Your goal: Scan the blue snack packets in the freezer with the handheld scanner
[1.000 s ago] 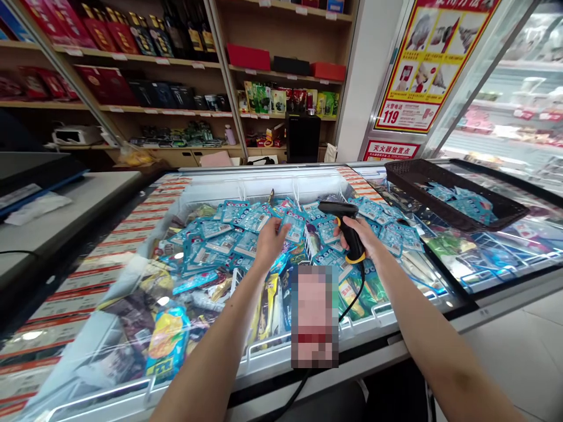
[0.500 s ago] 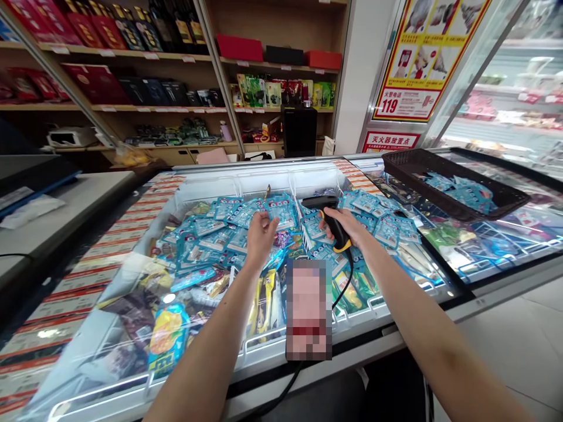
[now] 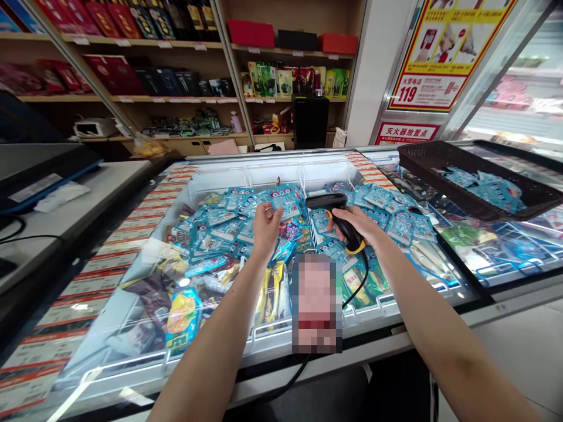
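Observation:
My left hand (image 3: 267, 230) is closed, thumb and fingers pinched at the edge of a blue packet (image 3: 287, 204) with a printed back. The fingers partly hide where they meet it. In my right hand (image 3: 357, 224) is a black-and-yellow barcode scanner (image 3: 328, 201), gripped by its handle, its head pointing left toward the packet. Many similar blue packets (image 3: 222, 230) lie spread over the chest freezer around both hands. Below my hands, at the freezer's front edge, stands a phone-like rectangle (image 3: 316, 302) with a blurred face.
A dark woven basket (image 3: 422, 153) with more blue packets stands at the right. The scanner's cable (image 3: 366, 272) runs down past the blurred rectangle. Freezer goods (image 3: 182, 316) show through glass. A counter (image 3: 118, 181) is at the left, with stocked shelves (image 3: 176, 101) behind.
The view has shifted, so the scene sits slightly further right and higher. Both hands keep nearly the same pose, the scanner still in my right hand.

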`<state>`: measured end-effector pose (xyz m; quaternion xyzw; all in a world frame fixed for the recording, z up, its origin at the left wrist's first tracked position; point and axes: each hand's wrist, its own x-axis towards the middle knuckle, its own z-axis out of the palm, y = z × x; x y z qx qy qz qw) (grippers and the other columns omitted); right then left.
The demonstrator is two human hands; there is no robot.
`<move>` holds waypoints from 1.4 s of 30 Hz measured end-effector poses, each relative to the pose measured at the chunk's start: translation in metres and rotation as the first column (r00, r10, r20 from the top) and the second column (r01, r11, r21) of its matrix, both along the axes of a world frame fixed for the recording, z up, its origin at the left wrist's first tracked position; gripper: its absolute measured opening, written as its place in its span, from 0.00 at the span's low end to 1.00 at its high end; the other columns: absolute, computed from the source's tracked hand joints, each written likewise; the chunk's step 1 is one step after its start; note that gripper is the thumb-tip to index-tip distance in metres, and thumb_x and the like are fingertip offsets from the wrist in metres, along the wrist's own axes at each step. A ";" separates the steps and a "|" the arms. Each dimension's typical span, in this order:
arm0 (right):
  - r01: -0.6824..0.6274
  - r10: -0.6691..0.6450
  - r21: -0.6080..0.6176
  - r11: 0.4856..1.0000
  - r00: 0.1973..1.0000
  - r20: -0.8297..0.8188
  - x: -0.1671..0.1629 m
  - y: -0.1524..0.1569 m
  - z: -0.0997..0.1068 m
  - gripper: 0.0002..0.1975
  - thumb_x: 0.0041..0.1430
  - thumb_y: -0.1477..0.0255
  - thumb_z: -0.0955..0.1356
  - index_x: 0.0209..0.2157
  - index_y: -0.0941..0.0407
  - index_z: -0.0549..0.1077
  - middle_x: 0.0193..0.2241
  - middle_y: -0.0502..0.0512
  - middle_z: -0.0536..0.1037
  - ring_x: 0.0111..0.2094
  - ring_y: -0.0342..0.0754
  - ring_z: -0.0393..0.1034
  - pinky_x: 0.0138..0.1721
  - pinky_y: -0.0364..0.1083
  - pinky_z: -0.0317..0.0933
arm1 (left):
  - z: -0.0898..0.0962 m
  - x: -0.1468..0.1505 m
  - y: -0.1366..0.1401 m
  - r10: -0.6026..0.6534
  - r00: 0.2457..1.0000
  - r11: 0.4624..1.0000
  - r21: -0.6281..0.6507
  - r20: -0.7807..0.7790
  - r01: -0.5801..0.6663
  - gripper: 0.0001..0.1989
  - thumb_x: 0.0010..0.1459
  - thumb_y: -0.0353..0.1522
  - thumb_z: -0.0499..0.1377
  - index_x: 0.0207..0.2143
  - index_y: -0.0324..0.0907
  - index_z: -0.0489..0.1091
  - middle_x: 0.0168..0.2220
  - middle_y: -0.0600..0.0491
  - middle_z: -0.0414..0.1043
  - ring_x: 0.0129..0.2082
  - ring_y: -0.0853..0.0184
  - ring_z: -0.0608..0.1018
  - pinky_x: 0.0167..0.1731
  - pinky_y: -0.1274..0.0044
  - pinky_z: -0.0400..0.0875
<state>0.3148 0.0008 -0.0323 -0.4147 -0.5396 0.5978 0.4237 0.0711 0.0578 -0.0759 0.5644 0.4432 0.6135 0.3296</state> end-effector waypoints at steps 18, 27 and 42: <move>-0.039 0.037 0.042 0.998 0.998 0.052 -0.001 -0.014 0.010 0.18 0.55 0.57 0.68 0.34 0.59 0.70 0.24 0.54 0.77 0.15 0.42 0.66 0.15 0.42 0.60 | -0.001 -0.001 0.000 -0.078 0.997 0.993 -0.093 0.019 0.080 0.23 0.52 0.46 0.60 0.43 0.43 0.57 0.23 0.62 0.54 0.20 0.71 0.71 0.24 0.73 0.73; -0.007 0.005 0.022 1.000 0.998 0.067 -0.001 -0.015 0.012 0.19 0.53 0.55 0.68 0.34 0.58 0.69 0.26 0.54 0.78 0.16 0.42 0.67 0.16 0.42 0.61 | 0.008 0.003 -0.006 -0.016 1.000 0.994 -0.113 -0.015 0.015 0.25 0.50 0.48 0.61 0.42 0.43 0.59 0.22 0.61 0.53 0.24 0.67 0.73 0.23 0.74 0.72; 0.146 -0.145 0.048 0.988 0.989 -0.012 0.012 -0.012 0.012 0.18 0.53 0.54 0.68 0.32 0.57 0.70 0.24 0.56 0.77 0.15 0.43 0.66 0.14 0.43 0.58 | 0.029 -0.025 0.001 0.252 0.921 0.967 0.117 -0.296 -0.227 0.23 0.57 0.43 0.57 0.50 0.41 0.61 0.27 0.55 0.66 0.23 0.69 0.72 0.26 0.76 0.68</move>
